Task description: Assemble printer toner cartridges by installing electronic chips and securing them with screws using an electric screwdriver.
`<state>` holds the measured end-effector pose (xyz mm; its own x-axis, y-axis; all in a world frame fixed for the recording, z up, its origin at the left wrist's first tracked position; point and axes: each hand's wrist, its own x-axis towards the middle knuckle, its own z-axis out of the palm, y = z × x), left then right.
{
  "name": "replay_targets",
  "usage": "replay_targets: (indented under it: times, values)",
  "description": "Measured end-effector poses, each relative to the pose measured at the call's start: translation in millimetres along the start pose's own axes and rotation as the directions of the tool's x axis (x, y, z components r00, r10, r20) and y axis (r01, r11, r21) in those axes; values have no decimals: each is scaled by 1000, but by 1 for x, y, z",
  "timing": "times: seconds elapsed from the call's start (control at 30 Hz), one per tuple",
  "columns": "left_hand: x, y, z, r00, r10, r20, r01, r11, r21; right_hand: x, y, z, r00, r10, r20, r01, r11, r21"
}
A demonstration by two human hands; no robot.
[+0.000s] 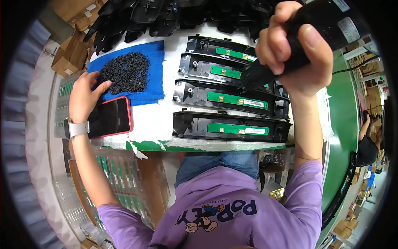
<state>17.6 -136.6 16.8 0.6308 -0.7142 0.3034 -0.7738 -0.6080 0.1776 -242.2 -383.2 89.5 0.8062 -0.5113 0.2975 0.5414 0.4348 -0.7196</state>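
My right hand [292, 50] grips a black electric screwdriver [323, 31], held tilted over the row of parts. Its tip points down and left, close to the third long black plastic housing [199, 93] from the back; whether it touches is unclear. Each of the several housings carries a narrow green circuit board [237, 99]. At the left edge of a heap of small black screws [126, 72] rests my left hand [85, 91], thumb and fingers apart, with no screw visible in it. The heap lies on a blue cloth [156, 70].
A phone with a red case [129, 114] lies beside my left wrist. Many black plastic parts [161, 18] crowd the back of the table. Cardboard boxes [68, 56] stand at the far left, and clear trays of green boards [120, 178] sit below the table edge. Another person [368, 141] is far right.
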Motion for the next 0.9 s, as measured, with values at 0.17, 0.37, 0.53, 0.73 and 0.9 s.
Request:
replay_targets:
  times: [0.17, 0.37, 0.53, 0.73, 0.9]
  values:
    - [14, 7, 1, 990, -87, 110, 86, 996, 15, 17, -22, -23, 980, 119, 162, -66, 952, -299]
    - [12, 17, 7, 994, -112, 9, 112, 993, -23, 17, -24, -12, 969, 244, -33, -231, 856, -463]
    - [7, 18, 8, 983, -126, -135, 104, 981, -163, 15, -22, -7, 971, 220, -91, -237, 848, -474]
    - [8, 38, 5, 970, -237, -51, 162, 790, -592, 25, -7, -45, 961, 127, 246, 25, 846, -532]
    - [8, 66, 3, 988, -150, 21, 104, 568, -817, 21, -14, -22, 989, 145, 26, -119, 891, -438]
